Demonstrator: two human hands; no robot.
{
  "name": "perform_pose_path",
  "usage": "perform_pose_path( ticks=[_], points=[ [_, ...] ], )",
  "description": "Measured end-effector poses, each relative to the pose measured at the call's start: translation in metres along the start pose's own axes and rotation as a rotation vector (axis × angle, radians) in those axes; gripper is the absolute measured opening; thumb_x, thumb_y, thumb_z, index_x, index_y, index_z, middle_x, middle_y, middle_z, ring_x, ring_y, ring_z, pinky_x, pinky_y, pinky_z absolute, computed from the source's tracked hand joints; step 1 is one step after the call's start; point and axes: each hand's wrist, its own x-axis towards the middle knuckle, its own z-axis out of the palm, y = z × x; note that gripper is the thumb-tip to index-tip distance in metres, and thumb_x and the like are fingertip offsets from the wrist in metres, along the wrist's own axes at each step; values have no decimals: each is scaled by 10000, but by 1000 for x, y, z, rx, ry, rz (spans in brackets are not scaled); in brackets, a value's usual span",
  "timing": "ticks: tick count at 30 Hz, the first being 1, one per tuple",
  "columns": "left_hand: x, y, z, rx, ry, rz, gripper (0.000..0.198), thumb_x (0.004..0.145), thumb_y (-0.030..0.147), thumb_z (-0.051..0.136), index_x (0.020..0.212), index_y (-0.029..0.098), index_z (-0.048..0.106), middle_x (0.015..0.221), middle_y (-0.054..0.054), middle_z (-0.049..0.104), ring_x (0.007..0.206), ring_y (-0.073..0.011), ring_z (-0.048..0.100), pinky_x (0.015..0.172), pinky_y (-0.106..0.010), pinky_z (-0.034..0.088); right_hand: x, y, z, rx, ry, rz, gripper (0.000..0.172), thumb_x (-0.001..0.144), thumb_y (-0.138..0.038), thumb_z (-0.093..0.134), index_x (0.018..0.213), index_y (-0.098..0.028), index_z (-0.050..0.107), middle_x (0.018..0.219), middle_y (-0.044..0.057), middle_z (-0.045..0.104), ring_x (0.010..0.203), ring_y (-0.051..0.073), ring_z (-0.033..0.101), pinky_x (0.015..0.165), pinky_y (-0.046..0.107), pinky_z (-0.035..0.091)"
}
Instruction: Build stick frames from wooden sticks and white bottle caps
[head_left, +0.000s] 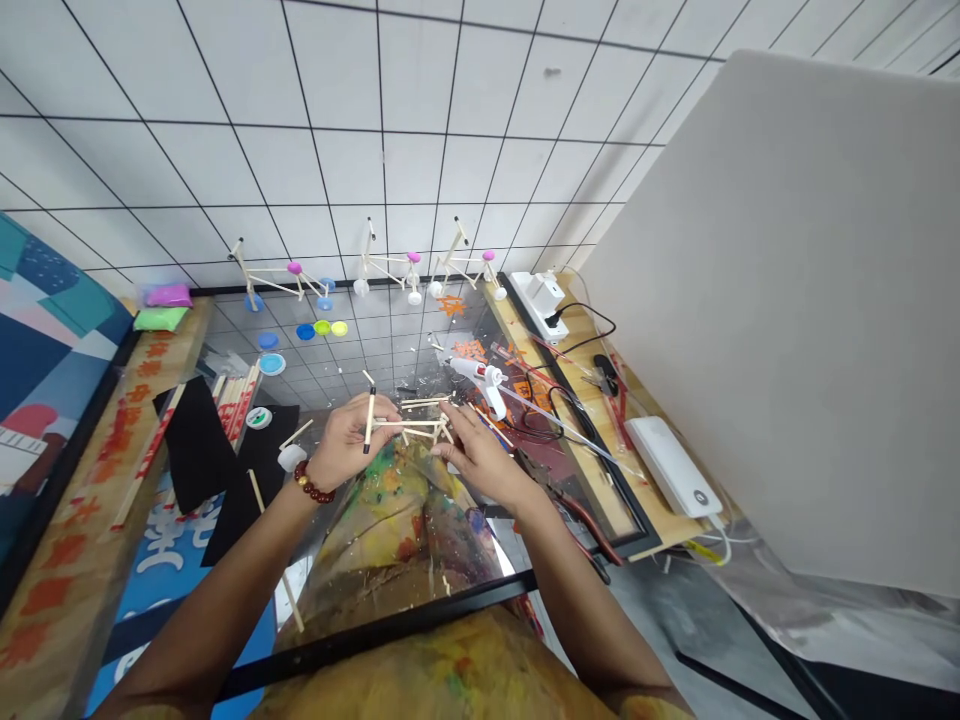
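My left hand grips a thin wooden stick with a black tip upright between thumb and fingers. It also holds the left side of a glued frame of pale wooden sticks. A white plastic bottle cap sits on a stick at the frame's left end. My right hand lies against the frame's right side, fingers on the sticks. A hot glue gun rests on the glass tabletop just beyond that hand, apart from it.
Several finished stick models with pink and white caps stand along the tiled wall. Loose blue, green and yellow caps lie nearby. Black foam sheets are left; a power strip, power bank and red-handled pliers are right.
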Motion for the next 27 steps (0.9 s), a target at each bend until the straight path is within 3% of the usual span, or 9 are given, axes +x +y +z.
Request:
perform_pose_path(
  ticks=[6, 13, 16, 18, 22, 27],
  points=[
    [-1, -4, 2, -31, 4, 18, 64, 869, 241, 675, 829, 195, 696, 806, -53, 732, 850, -204, 710, 814, -382, 585, 2, 3, 0, -37, -15, -34, 616, 957, -318, 562, 1524, -195, 354, 1230, 159, 533, 1105, 278, 559, 987, 483, 496],
    [-2, -9, 2, -68, 24, -23, 52, 852, 230, 694, 809, 202, 707, 799, -56, 730, 844, -210, 710, 817, -384, 587, 0, -2, -6, 58, -33, -77, 610, 939, -411, 603, 1474, -174, 430, 1099, 116, 554, 901, 218, 591, 862, 414, 546],
    [-3, -12, 1, -78, 29, -49, 51, 847, 232, 702, 807, 202, 711, 813, -59, 735, 851, -215, 712, 812, -384, 587, -3, -3, -5, 132, 12, -93, 507, 964, -382, 566, 1438, -230, 474, 1084, 87, 580, 809, 176, 598, 801, 370, 551],
    [-4, -13, 0, -84, 31, -52, 44, 848, 225, 700, 812, 202, 711, 819, -56, 736, 852, -215, 712, 813, -383, 586, -5, -3, -2, 140, 70, -104, 453, 960, -380, 574, 1388, -239, 525, 1109, 89, 603, 857, 185, 617, 832, 375, 547],
    [-4, -12, 0, -71, 18, -19, 18, 845, 194, 698, 840, 204, 712, 822, -51, 731, 857, -210, 709, 815, -379, 581, -5, -5, 9, 54, 175, -108, 619, 834, -450, 737, 1377, -231, 537, 1217, 122, 603, 1091, 260, 609, 954, 424, 526],
    [-1, -8, -3, -67, 11, -21, 31, 845, 217, 697, 822, 209, 716, 817, -52, 736, 855, -217, 711, 816, -390, 586, -3, -3, 18, 40, 251, -126, 423, 931, -294, 599, 1348, -231, 577, 1173, 124, 629, 1018, 227, 645, 901, 392, 556]
  ],
)
